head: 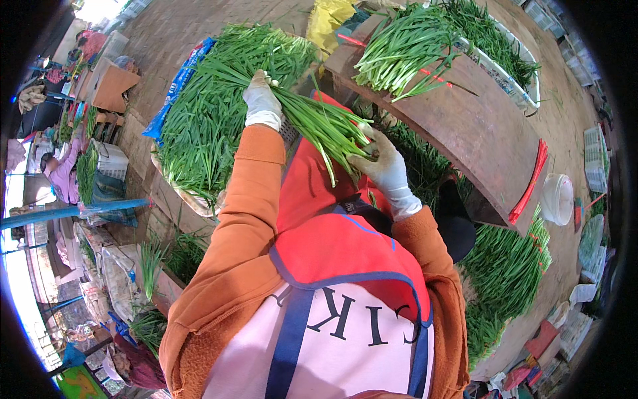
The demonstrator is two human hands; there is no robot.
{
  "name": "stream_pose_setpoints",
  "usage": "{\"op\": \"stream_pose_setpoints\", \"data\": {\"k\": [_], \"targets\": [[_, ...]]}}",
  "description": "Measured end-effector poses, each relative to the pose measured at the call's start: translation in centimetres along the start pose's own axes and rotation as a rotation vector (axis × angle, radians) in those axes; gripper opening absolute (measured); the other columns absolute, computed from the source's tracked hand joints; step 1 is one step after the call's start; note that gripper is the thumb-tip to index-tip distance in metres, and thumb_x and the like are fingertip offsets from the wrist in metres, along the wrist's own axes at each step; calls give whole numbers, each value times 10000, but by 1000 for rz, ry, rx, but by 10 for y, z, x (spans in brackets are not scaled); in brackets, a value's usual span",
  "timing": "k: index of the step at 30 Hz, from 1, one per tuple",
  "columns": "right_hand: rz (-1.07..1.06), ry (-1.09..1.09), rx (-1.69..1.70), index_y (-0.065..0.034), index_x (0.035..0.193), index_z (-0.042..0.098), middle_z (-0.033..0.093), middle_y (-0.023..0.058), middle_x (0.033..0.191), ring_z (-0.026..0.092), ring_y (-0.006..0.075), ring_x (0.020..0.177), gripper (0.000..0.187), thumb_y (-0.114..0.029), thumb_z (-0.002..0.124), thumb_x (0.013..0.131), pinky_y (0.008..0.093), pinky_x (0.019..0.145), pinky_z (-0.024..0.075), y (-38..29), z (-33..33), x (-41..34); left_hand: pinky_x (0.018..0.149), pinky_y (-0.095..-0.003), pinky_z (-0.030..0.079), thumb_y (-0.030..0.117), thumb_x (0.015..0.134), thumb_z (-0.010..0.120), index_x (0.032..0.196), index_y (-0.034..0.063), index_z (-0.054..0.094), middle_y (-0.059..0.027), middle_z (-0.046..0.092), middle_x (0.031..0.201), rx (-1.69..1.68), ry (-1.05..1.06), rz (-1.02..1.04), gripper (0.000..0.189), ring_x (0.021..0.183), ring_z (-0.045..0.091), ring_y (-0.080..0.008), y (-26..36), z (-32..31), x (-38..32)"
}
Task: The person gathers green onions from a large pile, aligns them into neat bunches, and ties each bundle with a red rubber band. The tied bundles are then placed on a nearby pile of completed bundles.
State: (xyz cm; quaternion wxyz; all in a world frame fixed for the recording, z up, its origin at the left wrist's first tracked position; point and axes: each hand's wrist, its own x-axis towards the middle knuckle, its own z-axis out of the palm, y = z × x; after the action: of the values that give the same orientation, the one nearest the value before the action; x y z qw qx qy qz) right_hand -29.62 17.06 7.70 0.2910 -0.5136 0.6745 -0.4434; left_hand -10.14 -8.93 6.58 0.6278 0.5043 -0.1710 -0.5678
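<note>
A bunch of green Chinese chives [319, 117] stretches between my two gloved hands, above the red apron on my lap. My left hand [261, 101], in a white glove, is closed around the upper part of the bunch, over a big crate heaped with loose chives [199, 124]. At the pale root ends, my right hand [383, 162] has its thumb and fingers on the stems; its glove is soiled at the fingertips. On the low wooden bench [478, 119] to the right lies another pile of chives [394, 55], with a red tie strip [434, 77] under it.
Red tie strips [529, 182] lie at the bench's near end, beside a white bucket [557, 199]. Tied chive bundles [513, 269] are stacked on the floor at right. A white crate of chives [528, 90] stands behind the bench. Another person [65, 172] is at far left.
</note>
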Motion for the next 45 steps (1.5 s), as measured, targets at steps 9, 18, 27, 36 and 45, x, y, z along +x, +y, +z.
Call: {"op": "stream_pose_setpoints", "data": {"k": [9, 18, 27, 36, 45], "targets": [[-245, 7, -587, -151, 791, 709, 679, 108, 718, 685, 324, 697, 148, -297, 687, 794, 457, 621, 542, 22, -16, 1, 543, -373, 481, 222, 934, 640, 886, 67, 599, -29, 531, 684, -7, -44, -16, 167, 565, 514, -181, 0, -11, 2], [-171, -185, -386, -148, 927, 723, 685, 124, 767, 676, 329, 712, 371, -510, 651, 880, 451, 631, 523, -32, -7, -42, 571, -388, 465, 270, 930, 654, 834, 99, 563, 1, 499, 683, -119, -115, -26, 217, 582, 488, -171, -10, -28, 6], [-209, -116, -700, -118, 776, 632, 641, 112, 661, 674, 313, 636, 259, -355, 646, 882, 441, 580, 530, -21, 19, -25, 732, -424, 520, 242, 900, 680, 805, 133, 558, 15, 550, 711, -144, -241, -170, 188, 688, 580, -182, 15, -34, -29], [-381, 93, -787, -164, 793, 623, 607, 54, 661, 642, 250, 596, 137, -288, 676, 817, 409, 516, 480, 20, 2, -36, 668, -369, 484, 237, 977, 574, 840, 131, 554, 54, 474, 648, -173, -219, -211, 175, 586, 483, -147, -9, -49, -7], [-156, 57, -695, -159, 787, 699, 685, 85, 743, 669, 296, 645, 163, -304, 668, 855, 434, 542, 503, 52, -57, -70, 655, -385, 502, 231, 921, 634, 838, 127, 577, 40, 486, 644, -186, -274, -207, 145, 574, 499, -150, -28, -63, 13]]}}
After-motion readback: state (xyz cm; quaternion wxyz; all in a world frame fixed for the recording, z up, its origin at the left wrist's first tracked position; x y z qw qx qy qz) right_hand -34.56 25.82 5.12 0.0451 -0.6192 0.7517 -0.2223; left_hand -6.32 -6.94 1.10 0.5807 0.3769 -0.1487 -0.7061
